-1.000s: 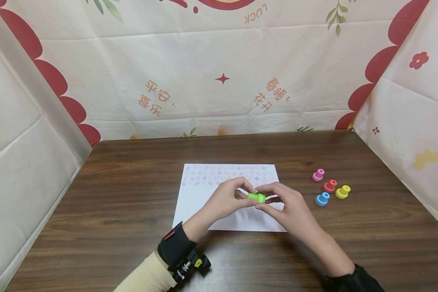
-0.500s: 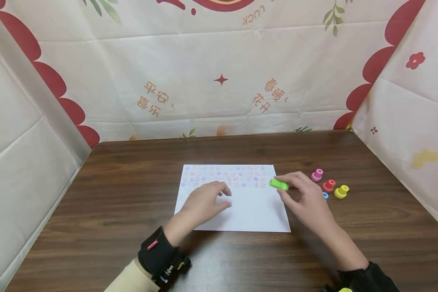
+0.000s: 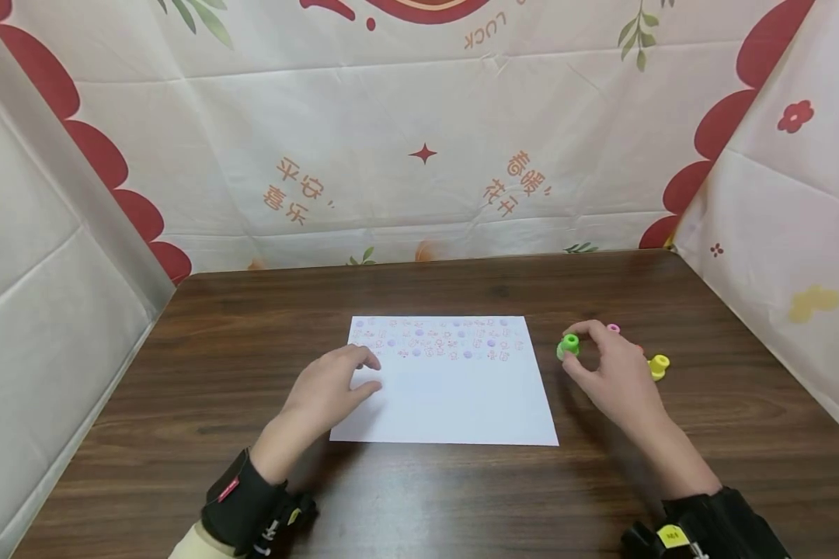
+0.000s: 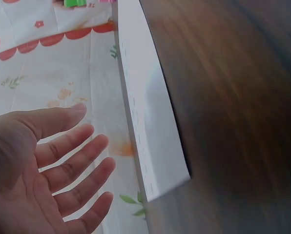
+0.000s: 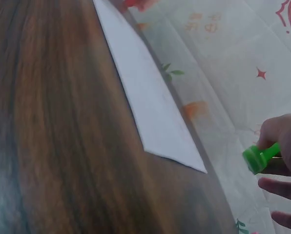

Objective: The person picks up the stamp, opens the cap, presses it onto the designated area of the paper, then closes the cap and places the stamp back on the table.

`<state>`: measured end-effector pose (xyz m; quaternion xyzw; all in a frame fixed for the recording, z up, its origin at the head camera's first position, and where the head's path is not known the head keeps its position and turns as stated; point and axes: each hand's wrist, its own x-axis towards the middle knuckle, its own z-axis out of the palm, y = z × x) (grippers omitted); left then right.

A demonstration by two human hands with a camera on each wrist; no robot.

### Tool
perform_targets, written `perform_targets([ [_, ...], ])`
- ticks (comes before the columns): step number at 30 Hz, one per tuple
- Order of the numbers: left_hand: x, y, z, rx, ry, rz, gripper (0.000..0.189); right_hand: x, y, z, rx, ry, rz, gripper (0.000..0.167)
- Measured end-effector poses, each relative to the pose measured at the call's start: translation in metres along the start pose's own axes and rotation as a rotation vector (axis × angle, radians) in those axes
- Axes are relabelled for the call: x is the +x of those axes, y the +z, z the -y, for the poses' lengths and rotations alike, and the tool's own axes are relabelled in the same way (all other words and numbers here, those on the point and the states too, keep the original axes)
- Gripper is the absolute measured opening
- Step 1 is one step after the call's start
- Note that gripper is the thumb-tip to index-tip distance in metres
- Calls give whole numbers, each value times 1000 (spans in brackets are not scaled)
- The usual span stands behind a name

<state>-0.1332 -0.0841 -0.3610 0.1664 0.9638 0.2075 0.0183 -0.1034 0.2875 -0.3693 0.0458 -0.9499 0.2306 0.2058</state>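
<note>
My right hand [image 3: 618, 373] pinches a small green stamp [image 3: 569, 346] between thumb and fingers, right of the paper. In the right wrist view the green stamp [image 5: 255, 160] shows its wide round end facing away from the fingers. My left hand [image 3: 328, 388] holds nothing and hovers by the left edge of the white paper [image 3: 454, 400]; its fingers are spread and relaxed in the left wrist view [image 4: 72, 170]. Rows of small red and purple prints run along the paper's far part. A yellow stamp [image 3: 659, 366] stands just beyond my right hand.
A pink stamp [image 3: 613, 328] peeks out behind my right hand, with a sliver of red beside it; the blue one is hidden. The brown wooden table [image 3: 266, 310] ends at a printed cloth [image 3: 363, 116] at the back, with more cloth at both sides.
Both hands were together on the green stamp over the paper. My left hand let go and drew left; my right hand carried the stamp right, off the paper, towards the other stamps.
</note>
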Motion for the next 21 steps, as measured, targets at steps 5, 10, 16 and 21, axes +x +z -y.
perform_targets([
  [5,-4,-1,8,0,-22,-9,23,2,5,-7,-165,-23,81,26],
  [10,-5,1,11,6,-23,-17,22,0,10,-14,-261,-50,110,23],
  [16,-5,1,11,3,-23,-20,22,-3,12,-17,-288,-92,80,20],
  [21,-4,0,9,11,-9,-30,25,-2,11,-17,-274,-127,29,29],
])
